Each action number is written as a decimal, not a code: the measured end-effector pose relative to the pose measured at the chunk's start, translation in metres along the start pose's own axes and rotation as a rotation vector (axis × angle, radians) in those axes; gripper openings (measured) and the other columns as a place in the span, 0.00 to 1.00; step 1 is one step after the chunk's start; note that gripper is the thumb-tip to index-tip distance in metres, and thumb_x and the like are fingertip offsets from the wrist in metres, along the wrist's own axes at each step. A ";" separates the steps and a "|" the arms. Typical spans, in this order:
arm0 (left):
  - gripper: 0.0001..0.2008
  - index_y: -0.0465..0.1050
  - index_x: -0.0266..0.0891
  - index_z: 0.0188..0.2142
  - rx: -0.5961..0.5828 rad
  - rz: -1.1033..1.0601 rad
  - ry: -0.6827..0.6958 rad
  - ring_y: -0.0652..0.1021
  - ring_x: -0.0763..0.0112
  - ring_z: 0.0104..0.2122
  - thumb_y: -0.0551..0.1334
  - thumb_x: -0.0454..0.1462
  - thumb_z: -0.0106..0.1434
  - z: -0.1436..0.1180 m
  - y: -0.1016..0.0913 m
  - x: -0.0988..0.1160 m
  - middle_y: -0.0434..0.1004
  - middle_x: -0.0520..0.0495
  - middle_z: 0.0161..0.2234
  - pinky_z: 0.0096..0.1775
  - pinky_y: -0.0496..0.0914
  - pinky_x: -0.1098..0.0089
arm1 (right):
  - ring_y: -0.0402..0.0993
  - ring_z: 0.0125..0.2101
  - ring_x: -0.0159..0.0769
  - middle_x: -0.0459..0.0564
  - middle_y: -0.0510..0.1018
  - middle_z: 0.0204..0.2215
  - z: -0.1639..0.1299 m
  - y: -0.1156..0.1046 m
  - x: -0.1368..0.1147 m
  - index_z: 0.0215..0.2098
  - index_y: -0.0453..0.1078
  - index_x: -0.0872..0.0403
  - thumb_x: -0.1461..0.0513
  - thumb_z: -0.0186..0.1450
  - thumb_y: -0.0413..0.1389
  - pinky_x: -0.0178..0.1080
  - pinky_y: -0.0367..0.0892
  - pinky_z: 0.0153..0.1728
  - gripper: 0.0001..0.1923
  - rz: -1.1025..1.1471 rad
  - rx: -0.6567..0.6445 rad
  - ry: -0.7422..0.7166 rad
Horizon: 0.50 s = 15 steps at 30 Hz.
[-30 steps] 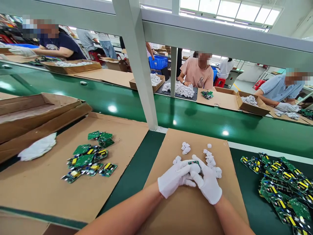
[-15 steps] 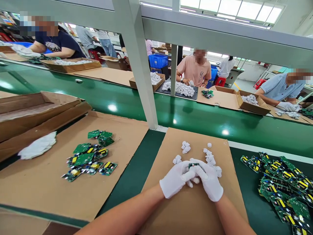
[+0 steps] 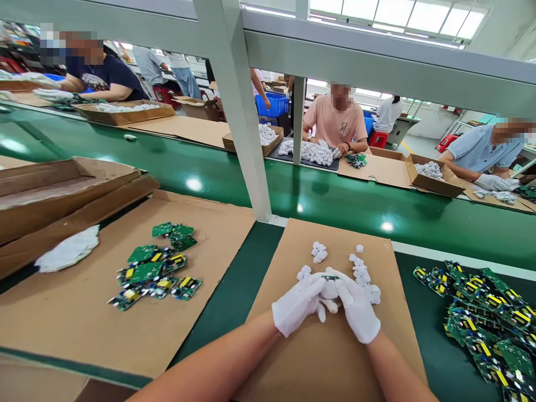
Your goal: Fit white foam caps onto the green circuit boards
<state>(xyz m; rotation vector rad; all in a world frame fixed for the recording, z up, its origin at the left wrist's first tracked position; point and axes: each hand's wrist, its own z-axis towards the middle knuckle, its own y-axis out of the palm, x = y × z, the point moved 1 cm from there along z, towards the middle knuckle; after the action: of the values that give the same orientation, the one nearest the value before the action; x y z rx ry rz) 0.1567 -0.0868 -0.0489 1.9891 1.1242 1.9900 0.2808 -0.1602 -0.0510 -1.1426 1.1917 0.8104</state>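
Observation:
In white gloves, my left hand (image 3: 297,302) and my right hand (image 3: 360,308) meet over the cardboard sheet (image 3: 335,357) in front of me. Between their fingertips they grip a small green circuit board (image 3: 330,277), of which only the far edge shows. Something white and rounded is between the hands just below that edge; I cannot tell whether it is a part or a gloved finger. Small white lumps (image 3: 360,272) lie in a line beside my right fingers. More white pieces (image 3: 319,252) rest beyond my left fingers.
Circuit boards lie heaped at right (image 3: 486,324) and in a smaller pile (image 3: 154,271) on the left cardboard. A white glove (image 3: 69,248) lies near an open carton (image 3: 62,192). A metal post (image 3: 247,123) rises before the green conveyor (image 3: 201,173). Co-workers sit across it.
My fingers have shifted around the circuit board; the thumbs have moved apart, and less of the board's face shows. Across the conveyor, a co-worker's hands have moved to the white pieces and boards.

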 end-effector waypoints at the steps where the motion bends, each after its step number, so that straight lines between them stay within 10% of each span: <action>1: 0.19 0.67 0.34 0.35 -0.004 -0.033 0.011 0.74 0.72 0.27 0.57 0.50 0.59 0.000 -0.001 -0.001 0.70 0.45 0.28 0.20 0.64 0.78 | 0.74 0.39 0.41 0.53 0.78 0.42 0.000 0.000 0.000 0.53 0.66 0.53 0.47 0.66 0.44 0.43 0.69 0.43 0.26 0.007 -0.017 0.004; 15: 0.16 0.67 0.35 0.38 -0.016 0.173 -0.026 0.73 0.72 0.31 0.60 0.47 0.58 -0.002 0.003 0.011 0.73 0.43 0.33 0.25 0.67 0.78 | 0.73 0.27 0.37 0.47 0.78 0.27 -0.001 0.002 -0.001 0.57 0.61 0.53 0.50 0.65 0.48 0.42 0.71 0.36 0.25 -0.039 -0.058 -0.026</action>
<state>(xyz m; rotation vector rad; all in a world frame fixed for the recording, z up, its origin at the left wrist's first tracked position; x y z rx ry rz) 0.1542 -0.0839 -0.0383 2.1649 0.9568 2.0390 0.2788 -0.1610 -0.0509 -1.1953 1.1275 0.8325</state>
